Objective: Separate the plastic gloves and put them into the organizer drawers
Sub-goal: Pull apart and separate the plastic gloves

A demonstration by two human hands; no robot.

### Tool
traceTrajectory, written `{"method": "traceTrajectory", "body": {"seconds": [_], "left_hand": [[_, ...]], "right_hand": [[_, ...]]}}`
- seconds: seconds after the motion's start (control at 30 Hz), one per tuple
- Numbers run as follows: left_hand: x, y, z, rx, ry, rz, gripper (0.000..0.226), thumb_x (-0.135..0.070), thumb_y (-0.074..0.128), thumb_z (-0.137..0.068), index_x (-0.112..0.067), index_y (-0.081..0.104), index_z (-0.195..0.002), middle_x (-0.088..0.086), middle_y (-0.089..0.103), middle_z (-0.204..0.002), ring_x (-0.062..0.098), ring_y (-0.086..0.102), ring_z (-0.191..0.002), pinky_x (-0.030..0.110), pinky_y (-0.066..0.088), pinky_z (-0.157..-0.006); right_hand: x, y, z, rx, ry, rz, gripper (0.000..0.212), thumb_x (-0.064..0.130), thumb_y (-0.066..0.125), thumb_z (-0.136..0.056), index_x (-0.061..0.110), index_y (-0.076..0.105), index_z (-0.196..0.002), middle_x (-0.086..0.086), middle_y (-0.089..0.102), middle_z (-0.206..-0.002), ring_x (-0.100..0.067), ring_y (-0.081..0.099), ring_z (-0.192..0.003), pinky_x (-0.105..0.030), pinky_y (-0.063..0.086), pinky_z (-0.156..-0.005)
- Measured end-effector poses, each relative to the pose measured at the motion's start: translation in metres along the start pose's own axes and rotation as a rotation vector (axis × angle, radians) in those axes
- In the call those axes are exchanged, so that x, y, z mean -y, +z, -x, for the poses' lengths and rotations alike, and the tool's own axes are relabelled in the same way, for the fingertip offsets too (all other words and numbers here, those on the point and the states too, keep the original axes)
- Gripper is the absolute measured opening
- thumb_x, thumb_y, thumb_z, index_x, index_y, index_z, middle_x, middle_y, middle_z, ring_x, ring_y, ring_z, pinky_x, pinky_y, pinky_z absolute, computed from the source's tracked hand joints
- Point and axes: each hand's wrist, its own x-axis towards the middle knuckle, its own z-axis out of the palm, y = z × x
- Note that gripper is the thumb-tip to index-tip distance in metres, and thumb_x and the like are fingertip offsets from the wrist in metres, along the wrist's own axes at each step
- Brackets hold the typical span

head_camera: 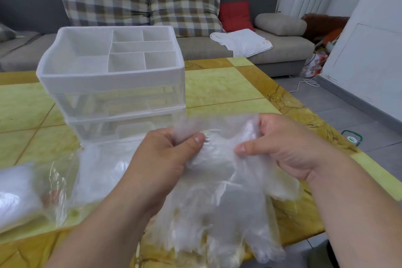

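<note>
Clear plastic gloves (219,191) hang bunched above the worktop (219,85), both hands' fingers (196,140) pinching their top edge before the organizer (113,80).

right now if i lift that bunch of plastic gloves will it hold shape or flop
Probably floppy: the plastic gloves hang limp and crumpled from the left hand and right hand. Likely very light, being thin see-through film. Bunched layers may cling.

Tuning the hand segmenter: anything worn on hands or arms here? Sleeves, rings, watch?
The left hand and right hand are bare: no rings, watch or bands visible. The left arm and right arm are uncovered to the frame edge; no sleeve shows.
</note>
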Motion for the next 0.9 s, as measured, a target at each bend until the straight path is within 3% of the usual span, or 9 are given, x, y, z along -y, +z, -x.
{"method": "traceTrajectory", "body": {"seconds": [0.1, 0.2, 0.3, 0.43, 0.53, 0.6, 0.73, 0.83, 0.9], "left_hand": [[-0.002, -0.007, -0.003, -0.102, 0.051, -0.033, 0.014, -0.020, 0.071, -0.089, -0.010, 0.080, -0.085, 0.013, 0.078, -0.086, 0.025, 0.073, -0.079, 0.036, 0.054, -0.075], [-0.006, -0.014, -0.005, -0.125, 0.068, -0.010, 0.013, -0.018, 0.071, -0.089, -0.011, 0.081, -0.085, 0.013, 0.078, -0.087, 0.026, 0.073, -0.079, 0.037, 0.055, -0.076], [-0.010, -0.018, -0.004, -0.134, 0.083, 0.004, 0.014, -0.017, 0.071, -0.087, -0.008, 0.080, -0.083, 0.014, 0.077, -0.085, 0.020, 0.071, -0.071, 0.027, 0.056, -0.062], [-0.013, -0.019, -0.001, -0.073, 0.117, -0.024, 0.024, -0.028, 0.072, -0.077, -0.006, 0.080, -0.083, 0.019, 0.076, -0.085, 0.021, 0.071, -0.069, 0.023, 0.057, -0.059], [-0.015, -0.016, 0.002, -0.015, 0.133, 0.004, 0.028, -0.030, 0.071, -0.072, -0.005, 0.079, -0.081, 0.017, 0.076, -0.082, 0.021, 0.070, -0.069, 0.024, 0.057, -0.060], [-0.015, -0.015, 0.003, 0.015, 0.136, 0.015, 0.028, -0.030, 0.070, -0.073, -0.004, 0.079, -0.083, 0.019, 0.076, -0.085, 0.022, 0.071, -0.071, 0.028, 0.057, -0.064], [-0.014, -0.015, 0.002, 0.016, 0.103, 0.043, 0.026, -0.028, 0.069, -0.076, -0.007, 0.079, -0.086, 0.017, 0.077, -0.086, 0.024, 0.074, -0.075, 0.031, 0.058, -0.066], [-0.012, -0.015, 0.000, -0.020, 0.064, 0.080, 0.021, -0.024, 0.068, -0.080, -0.009, 0.079, -0.090, 0.014, 0.077, -0.089, 0.026, 0.075, -0.079, 0.033, 0.060, -0.066], [-0.011, -0.017, -0.002, -0.048, 0.037, 0.105, 0.017, -0.019, 0.067, -0.088, -0.008, 0.077, -0.096, 0.014, 0.077, -0.091, 0.025, 0.074, -0.080, 0.030, 0.058, -0.062]], "right_hand": [[-0.001, -0.004, 0.000, -0.015, 0.001, 0.195, 0.042, -0.007, 0.082, -0.060, 0.017, 0.077, -0.094, -0.010, 0.077, -0.092, -0.035, 0.073, -0.090, -0.059, 0.054, -0.093], [-0.003, -0.010, 0.000, -0.045, 0.019, 0.300, 0.055, -0.013, 0.076, -0.064, 0.016, 0.072, -0.110, -0.006, 0.077, -0.102, -0.030, 0.073, -0.096, -0.057, 0.053, -0.096], [-0.003, -0.016, 0.001, -0.067, 0.031, 0.369, 0.054, -0.021, 0.071, -0.067, 0.020, 0.074, -0.103, -0.006, 0.076, -0.099, -0.027, 0.071, -0.086, -0.050, 0.053, -0.094], [0.005, -0.019, 0.007, 0.073, 0.019, 0.190, 0.053, 0.005, 0.087, -0.065, 0.018, 0.071, -0.113, -0.002, 0.076, -0.111, -0.019, 0.070, -0.108, -0.027, 0.054, -0.096], [0.004, -0.012, 0.006, 0.098, 0.030, 0.104, 0.055, 0.032, 0.086, -0.067, 0.007, 0.072, -0.113, -0.008, 0.074, -0.115, -0.021, 0.069, -0.112, -0.034, 0.052, -0.101], [0.001, -0.007, 0.005, 0.080, 0.077, 0.062, 0.063, 0.036, 0.086, -0.060, 0.002, 0.072, -0.111, -0.013, 0.074, -0.113, -0.023, 0.070, -0.108, -0.038, 0.052, -0.099], [0.001, 0.000, 0.004, 0.047, 0.114, -0.076, 0.051, 0.013, 0.088, -0.061, -0.011, 0.070, -0.103, -0.027, 0.072, -0.103, -0.030, 0.070, -0.089, -0.044, 0.057, -0.088], [0.007, 0.003, 0.006, 0.010, 0.058, -0.105, 0.013, 0.007, 0.082, -0.060, 0.009, 0.079, -0.073, -0.014, 0.074, -0.081, -0.022, 0.070, -0.075, -0.034, 0.059, -0.074], [0.010, 0.005, 0.008, -0.016, 0.032, -0.141, 0.011, 0.007, 0.076, -0.060, 0.017, 0.077, -0.059, -0.006, 0.073, -0.070, -0.014, 0.069, -0.064, -0.026, 0.057, -0.061]]}}
